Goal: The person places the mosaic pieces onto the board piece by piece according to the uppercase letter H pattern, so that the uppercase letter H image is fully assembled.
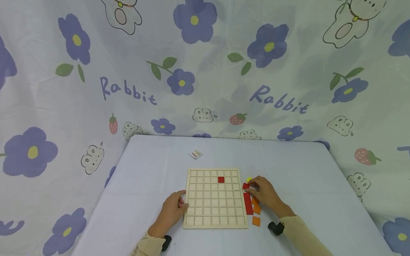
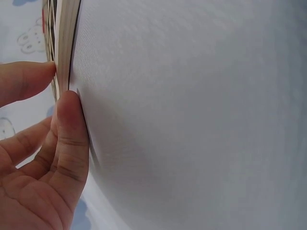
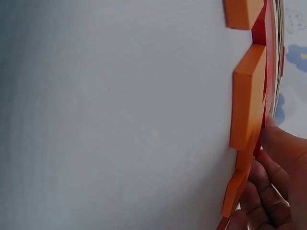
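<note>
A pale wooden grid board [image 1: 211,202] lies flat on the table, with one red square tile [image 1: 221,180] in an upper cell. My left hand [image 1: 171,209] rests at the board's left edge, thumb and forefinger tips touching the side. In the left wrist view those fingertips [image 2: 71,108] meet the board's edge [image 2: 67,43]. Beside the board's upper right, my right hand [image 1: 264,192] pinches a small red tile [image 1: 245,186] between thumb and fingers. The right wrist view shows the thumb [image 3: 283,143] over the curled fingers, which partly hide that tile.
Right of the board lie a long red strip [image 1: 248,203], several orange tiles [image 1: 256,221] and a yellow tile [image 1: 249,179] partly behind the right hand. A small printed card [image 1: 195,153] lies beyond the board. A patterned curtain [image 1: 205,99] hangs behind the white table [image 1: 153,163].
</note>
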`<action>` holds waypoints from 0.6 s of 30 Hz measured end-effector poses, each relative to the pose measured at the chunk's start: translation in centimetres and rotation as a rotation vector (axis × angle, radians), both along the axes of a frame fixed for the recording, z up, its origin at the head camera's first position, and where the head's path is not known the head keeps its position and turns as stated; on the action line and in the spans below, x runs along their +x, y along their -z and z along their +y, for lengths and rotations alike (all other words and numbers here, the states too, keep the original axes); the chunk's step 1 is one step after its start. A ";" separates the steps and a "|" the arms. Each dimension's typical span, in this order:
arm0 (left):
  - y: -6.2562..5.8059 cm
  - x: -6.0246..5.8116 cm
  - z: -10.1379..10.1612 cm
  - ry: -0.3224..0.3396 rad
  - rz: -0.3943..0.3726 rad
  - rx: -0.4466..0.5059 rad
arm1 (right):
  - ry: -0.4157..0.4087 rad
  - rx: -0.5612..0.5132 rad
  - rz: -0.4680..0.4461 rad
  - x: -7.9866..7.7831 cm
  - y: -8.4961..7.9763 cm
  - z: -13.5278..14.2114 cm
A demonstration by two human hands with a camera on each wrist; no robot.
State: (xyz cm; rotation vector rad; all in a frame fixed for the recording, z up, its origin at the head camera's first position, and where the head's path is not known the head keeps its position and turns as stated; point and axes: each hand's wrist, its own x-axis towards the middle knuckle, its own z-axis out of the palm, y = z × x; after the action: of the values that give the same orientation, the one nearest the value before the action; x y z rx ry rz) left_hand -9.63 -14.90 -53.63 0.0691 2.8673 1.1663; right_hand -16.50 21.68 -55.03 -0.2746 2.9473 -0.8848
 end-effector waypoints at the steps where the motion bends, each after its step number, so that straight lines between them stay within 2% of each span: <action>1: 0.0 0.0 0.0 0.000 0.001 0.001 | 0.000 0.004 -0.002 0.0 0.0 0.0; 10: 0.1 0.0 0.1 -0.005 -0.006 0.005 | 0.016 0.057 -0.022 0.0 -0.5 -0.2; 18: 0.3 -0.1 0.1 -0.001 -0.008 0.000 | 0.015 0.036 -0.031 0.2 -0.9 -0.2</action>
State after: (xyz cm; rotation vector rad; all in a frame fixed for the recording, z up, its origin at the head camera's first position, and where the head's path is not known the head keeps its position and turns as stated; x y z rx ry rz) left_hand -9.73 -14.84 -53.91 0.0629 2.8604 1.1642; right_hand -16.33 21.44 -54.08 -0.2349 2.9367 -0.8294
